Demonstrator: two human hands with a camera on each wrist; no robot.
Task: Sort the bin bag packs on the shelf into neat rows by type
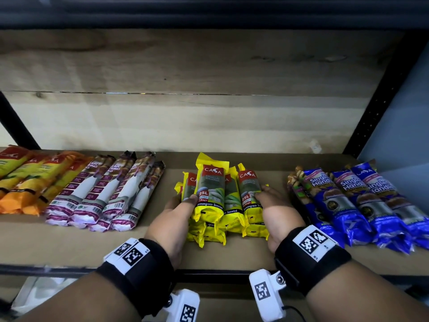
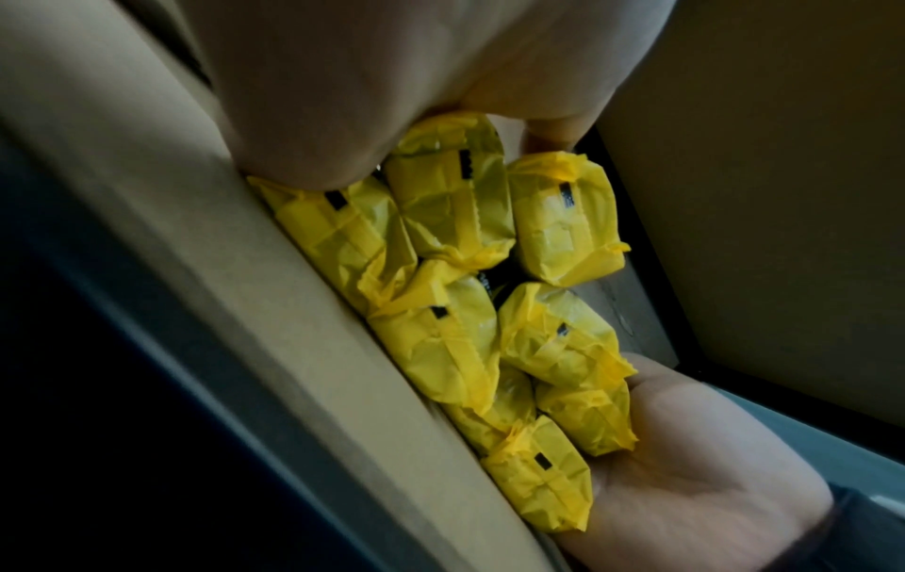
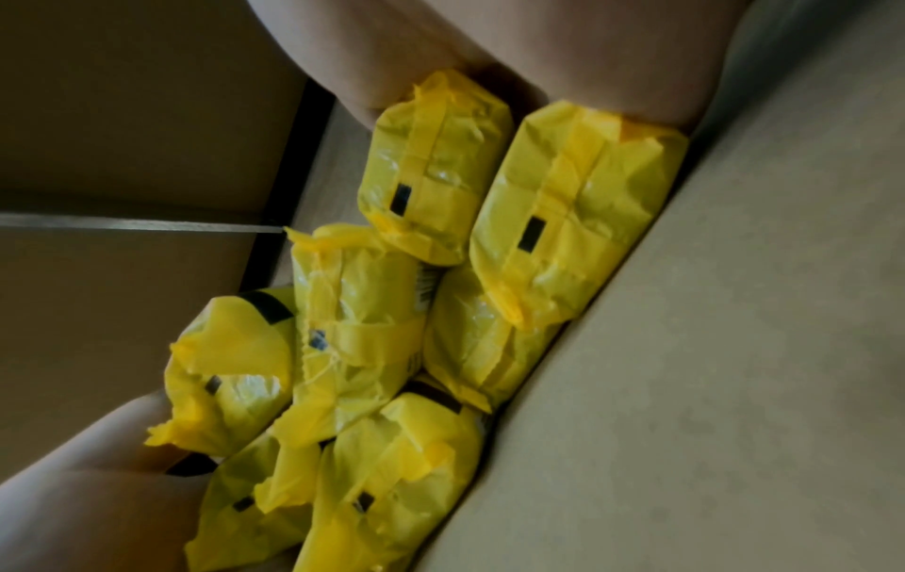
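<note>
Several yellow lemongrass-scented packs (image 1: 220,201) lie in a two-layer stack at the middle of the shelf (image 1: 69,245), their ends toward me. My left hand (image 1: 178,210) holds the stack's left side, thumb curled over a top pack. My right hand (image 1: 272,203) clasps the right side, thumb on the rightmost top pack. The left wrist view shows the folded yellow pack ends (image 2: 455,340) between my left hand (image 2: 391,77) and right palm (image 2: 685,445). The right wrist view shows the same packs (image 3: 357,329) below my right hand (image 3: 489,46), with my left hand (image 3: 88,483) opposite.
Orange and yellow packs (image 1: 27,180) lie at the far left, with white-and-purple drawstring packs (image 1: 104,194) beside them. Blue handle-bag packs (image 1: 362,201) lie in a row on the right. A black upright post (image 1: 380,94) stands at the back right, against a wooden back panel.
</note>
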